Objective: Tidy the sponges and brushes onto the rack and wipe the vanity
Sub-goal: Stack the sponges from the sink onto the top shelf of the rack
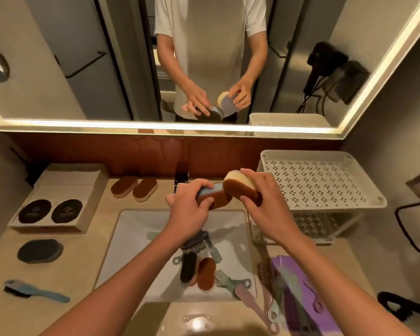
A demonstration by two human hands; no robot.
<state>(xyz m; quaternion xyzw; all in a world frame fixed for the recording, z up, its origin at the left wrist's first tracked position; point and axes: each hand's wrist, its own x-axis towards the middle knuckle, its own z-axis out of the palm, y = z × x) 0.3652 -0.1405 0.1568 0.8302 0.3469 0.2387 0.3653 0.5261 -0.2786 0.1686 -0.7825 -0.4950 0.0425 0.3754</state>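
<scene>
Your left hand (pixel 189 202) grips a blue-backed brown sponge (pixel 212 196), right hand (pixel 264 192) pinches a yellow-brown oval sponge (pixel 240 187). White perforated plastic rack (pixel 320 180) top empty; sink (pixel 136 229) clutter, vanity wipe remain.

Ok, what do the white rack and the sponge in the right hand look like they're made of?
The white rack looks like moulded plastic with a matte finish: its tray is pierced by a regular pattern of small cut-outs and its rim is rounded. The sponge in the right hand seems to be soft pale-yellow foam backed with a brown, rougher-looking scouring layer, probably fibre; blur hides the texture.
</scene>
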